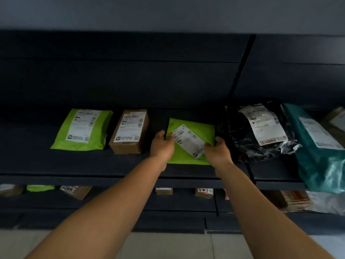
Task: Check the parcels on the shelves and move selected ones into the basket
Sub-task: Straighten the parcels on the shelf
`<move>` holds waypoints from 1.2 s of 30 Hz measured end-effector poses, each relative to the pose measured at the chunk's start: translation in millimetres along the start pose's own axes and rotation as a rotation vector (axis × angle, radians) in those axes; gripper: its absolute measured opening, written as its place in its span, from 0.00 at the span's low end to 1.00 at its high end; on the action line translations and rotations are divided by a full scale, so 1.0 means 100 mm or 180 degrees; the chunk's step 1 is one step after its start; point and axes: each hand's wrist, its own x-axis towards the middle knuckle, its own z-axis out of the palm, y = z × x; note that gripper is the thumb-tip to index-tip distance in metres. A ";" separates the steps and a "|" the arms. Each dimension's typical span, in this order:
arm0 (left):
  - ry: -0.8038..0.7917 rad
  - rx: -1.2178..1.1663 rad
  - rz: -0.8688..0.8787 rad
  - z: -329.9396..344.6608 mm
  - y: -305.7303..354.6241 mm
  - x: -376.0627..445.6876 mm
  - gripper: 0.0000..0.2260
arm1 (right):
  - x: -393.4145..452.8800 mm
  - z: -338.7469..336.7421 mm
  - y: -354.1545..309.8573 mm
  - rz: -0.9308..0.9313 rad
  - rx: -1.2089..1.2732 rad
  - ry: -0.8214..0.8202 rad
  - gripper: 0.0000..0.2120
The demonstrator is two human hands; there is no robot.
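Dark shelf (74, 165), hands-held green parcel (194, 131)

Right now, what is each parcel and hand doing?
Middle green bag: flat on the shelf, held at both sides.
Left hand: grips its left edge.
Right hand: grips its right edge.
Left green bag: lying flat, untouched.
Box: lying closed.
Black bag: lying crumpled.

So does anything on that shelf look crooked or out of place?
Mostly the teal parcel at far right: it overhangs the shelf edge and droops. The label on the green mailer that both hands hold sits crooked.
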 end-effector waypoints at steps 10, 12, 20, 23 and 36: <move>0.0488 -0.0273 -0.0116 0.14 -0.06 0.07 0.21 | 0.22 0.00 0.05 -0.0214 -0.0092 -0.0150 0.32; 0.0556 -0.0407 -0.0062 0.15 -0.06 0.05 0.21 | 0.21 -0.01 0.05 -0.0229 0.0059 -0.0154 0.32; 0.0755 -0.0591 0.0374 0.13 0.00 -0.03 0.21 | 0.16 -0.02 0.04 -0.0397 0.0785 -0.0130 0.10; 0.0832 -0.0648 0.0590 0.10 0.02 -0.04 0.18 | 0.14 -0.01 0.02 -0.0465 0.1104 -0.0092 0.06; 0.0872 -0.0705 0.0874 -0.03 0.19 -0.08 0.15 | -0.05 -0.11 -0.15 -0.0667 0.1426 0.0068 0.07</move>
